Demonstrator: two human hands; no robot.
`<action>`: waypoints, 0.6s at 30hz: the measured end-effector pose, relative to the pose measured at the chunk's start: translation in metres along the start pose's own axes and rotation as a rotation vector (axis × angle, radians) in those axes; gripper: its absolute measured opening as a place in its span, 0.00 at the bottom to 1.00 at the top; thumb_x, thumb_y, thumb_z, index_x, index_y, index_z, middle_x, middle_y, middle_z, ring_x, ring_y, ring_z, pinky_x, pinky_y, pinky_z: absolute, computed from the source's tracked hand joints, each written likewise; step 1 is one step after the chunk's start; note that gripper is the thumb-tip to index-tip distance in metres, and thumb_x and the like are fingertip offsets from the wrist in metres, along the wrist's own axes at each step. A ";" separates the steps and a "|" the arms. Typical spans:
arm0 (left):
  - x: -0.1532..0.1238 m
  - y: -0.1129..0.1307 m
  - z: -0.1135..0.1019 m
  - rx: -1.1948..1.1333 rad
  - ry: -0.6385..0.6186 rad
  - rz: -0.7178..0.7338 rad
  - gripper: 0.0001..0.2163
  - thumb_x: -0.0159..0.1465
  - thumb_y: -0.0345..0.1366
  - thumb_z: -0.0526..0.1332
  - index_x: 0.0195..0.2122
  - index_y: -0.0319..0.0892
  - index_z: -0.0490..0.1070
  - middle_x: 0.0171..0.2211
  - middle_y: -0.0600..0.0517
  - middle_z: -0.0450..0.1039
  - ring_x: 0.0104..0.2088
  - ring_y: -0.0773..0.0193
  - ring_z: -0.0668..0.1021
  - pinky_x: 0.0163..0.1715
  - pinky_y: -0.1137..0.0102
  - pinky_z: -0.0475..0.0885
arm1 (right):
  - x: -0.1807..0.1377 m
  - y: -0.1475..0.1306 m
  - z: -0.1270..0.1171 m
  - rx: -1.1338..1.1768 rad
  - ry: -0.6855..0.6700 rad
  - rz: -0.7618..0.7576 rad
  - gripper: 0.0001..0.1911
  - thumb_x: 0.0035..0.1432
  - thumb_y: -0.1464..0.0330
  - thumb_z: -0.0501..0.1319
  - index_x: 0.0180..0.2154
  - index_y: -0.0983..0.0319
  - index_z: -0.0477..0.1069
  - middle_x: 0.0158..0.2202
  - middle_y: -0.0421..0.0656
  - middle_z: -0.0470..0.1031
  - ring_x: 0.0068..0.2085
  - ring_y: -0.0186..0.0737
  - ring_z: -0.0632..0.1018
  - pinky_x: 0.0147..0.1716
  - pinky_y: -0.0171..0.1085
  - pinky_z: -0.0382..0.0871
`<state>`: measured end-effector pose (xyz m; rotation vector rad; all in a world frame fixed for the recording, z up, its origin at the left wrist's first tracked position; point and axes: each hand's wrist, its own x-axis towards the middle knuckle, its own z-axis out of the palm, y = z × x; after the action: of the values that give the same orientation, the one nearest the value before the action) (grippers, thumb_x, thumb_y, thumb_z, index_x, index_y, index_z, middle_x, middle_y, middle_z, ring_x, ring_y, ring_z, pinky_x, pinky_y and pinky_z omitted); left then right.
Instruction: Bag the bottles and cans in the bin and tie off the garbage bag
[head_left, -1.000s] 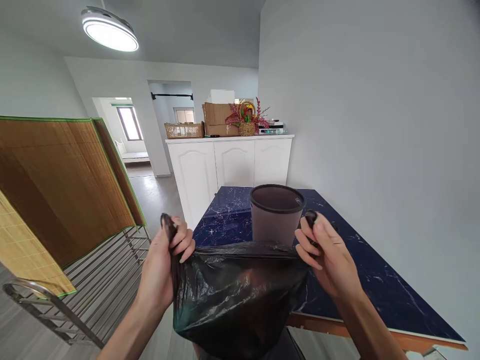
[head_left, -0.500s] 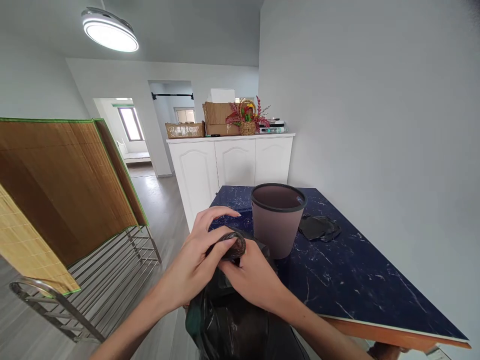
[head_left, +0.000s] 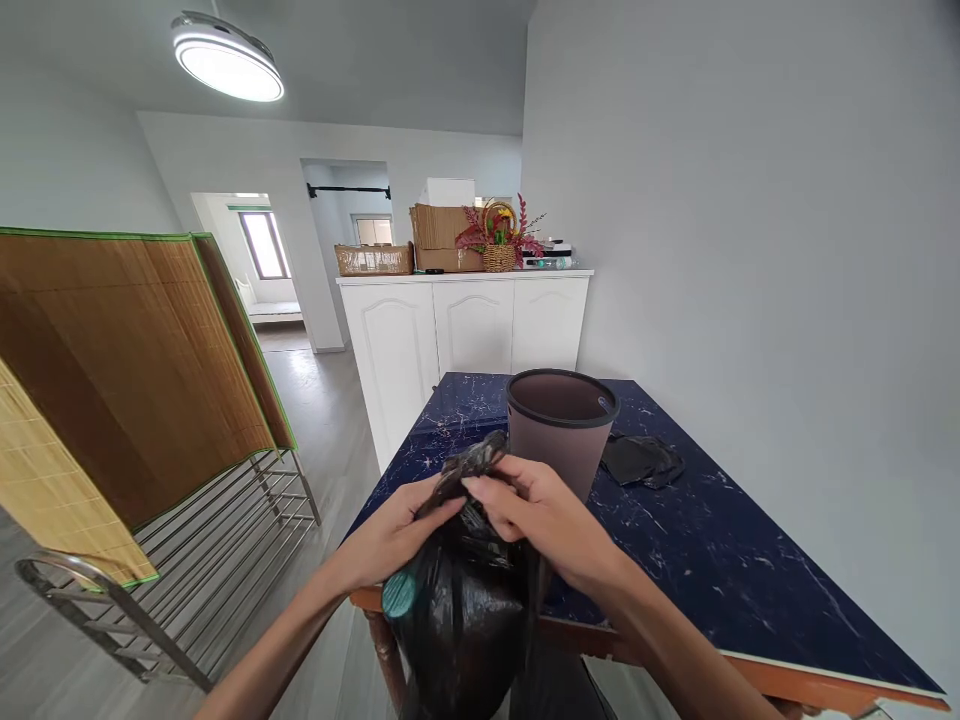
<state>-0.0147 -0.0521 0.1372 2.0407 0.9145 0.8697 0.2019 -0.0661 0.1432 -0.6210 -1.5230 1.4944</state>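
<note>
A full black garbage bag (head_left: pixel 472 620) hangs at the near edge of the table, its gathered top bunched upward between my hands. My left hand (head_left: pixel 401 525) is closed on the left side of the bag's neck. On the other side, my right hand (head_left: pixel 540 505) pinches the same bunched plastic, thumb toward the left hand. A round teal patch (head_left: pixel 398 594) shows at the bag's left side; what it belongs to is unclear. Just behind the hands stands an upright mauve trash can (head_left: pixel 559 445) with a dark rim. Right of it lies a flattened black plastic bag (head_left: pixel 641 461).
The dark blue marbled table (head_left: pixel 720 560) runs along the wall at right. A white cabinet (head_left: pixel 472 325) behind it bears cardboard boxes (head_left: pixel 448 240) and a flower basket (head_left: pixel 499 257). At left, a bamboo mat (head_left: pixel 135 370) drapes over a metal rack (head_left: pixel 225 520).
My hands have come lower and nearer on the bag's neck, and the bunched top now sticks up above them. My left fingers, spread before, have closed. The teal patch shows more plainly.
</note>
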 end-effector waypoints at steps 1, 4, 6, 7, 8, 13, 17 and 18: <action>-0.001 -0.004 0.001 -0.035 0.078 -0.006 0.19 0.73 0.53 0.60 0.40 0.44 0.82 0.40 0.49 0.83 0.44 0.53 0.80 0.52 0.62 0.74 | -0.003 0.000 -0.006 0.044 0.017 -0.004 0.16 0.68 0.54 0.67 0.45 0.60 0.77 0.24 0.31 0.52 0.25 0.31 0.52 0.25 0.35 0.46; -0.004 -0.011 0.003 -0.273 0.379 -0.063 0.20 0.71 0.56 0.63 0.36 0.43 0.80 0.45 0.48 0.81 0.48 0.54 0.79 0.53 0.65 0.73 | -0.013 0.000 -0.021 0.164 0.097 -0.060 0.14 0.69 0.55 0.67 0.42 0.59 0.73 0.26 0.32 0.49 0.27 0.32 0.49 0.25 0.36 0.44; -0.004 -0.012 0.006 -0.537 0.526 -0.094 0.20 0.68 0.56 0.67 0.33 0.43 0.75 0.45 0.48 0.80 0.48 0.55 0.79 0.52 0.66 0.75 | -0.019 0.002 -0.029 0.244 0.166 -0.103 0.14 0.70 0.56 0.67 0.37 0.59 0.71 0.27 0.33 0.50 0.27 0.33 0.49 0.24 0.36 0.44; -0.004 -0.011 0.006 -0.673 0.557 -0.095 0.19 0.67 0.55 0.69 0.32 0.43 0.72 0.42 0.49 0.79 0.46 0.56 0.80 0.51 0.66 0.76 | -0.022 0.003 -0.031 0.279 0.196 -0.123 0.14 0.70 0.57 0.67 0.37 0.59 0.71 0.28 0.33 0.50 0.28 0.33 0.49 0.24 0.36 0.45; -0.004 -0.009 0.007 -0.794 0.570 -0.086 0.20 0.66 0.53 0.71 0.31 0.44 0.69 0.36 0.51 0.78 0.41 0.59 0.80 0.50 0.66 0.77 | -0.024 0.005 -0.033 0.308 0.219 -0.140 0.13 0.70 0.58 0.67 0.37 0.59 0.71 0.28 0.34 0.51 0.28 0.33 0.49 0.24 0.35 0.46; -0.002 -0.001 0.007 -1.115 0.557 -0.033 0.20 0.66 0.42 0.74 0.28 0.42 0.63 0.19 0.64 0.53 0.19 0.74 0.58 0.36 0.72 0.78 | -0.030 0.018 -0.038 0.415 0.295 -0.197 0.07 0.70 0.61 0.68 0.42 0.57 0.77 0.28 0.34 0.53 0.28 0.34 0.56 0.29 0.34 0.60; -0.001 0.000 0.008 -1.172 0.597 -0.053 0.21 0.67 0.39 0.74 0.27 0.42 0.60 0.21 0.63 0.51 0.19 0.75 0.55 0.22 0.77 0.67 | -0.039 0.034 -0.045 0.380 0.352 -0.179 0.11 0.70 0.58 0.68 0.51 0.53 0.78 0.36 0.40 0.70 0.40 0.39 0.75 0.46 0.40 0.72; -0.001 -0.001 0.008 -1.173 0.604 -0.054 0.21 0.67 0.38 0.74 0.27 0.42 0.60 0.21 0.63 0.51 0.19 0.75 0.55 0.21 0.76 0.66 | -0.043 0.040 -0.047 0.362 0.364 -0.173 0.14 0.70 0.57 0.67 0.54 0.52 0.78 0.41 0.42 0.74 0.45 0.42 0.77 0.50 0.41 0.72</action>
<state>-0.0087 -0.0550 0.1318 0.7441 0.5002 1.5443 0.2535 -0.0716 0.0887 -0.4980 -0.9729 1.3888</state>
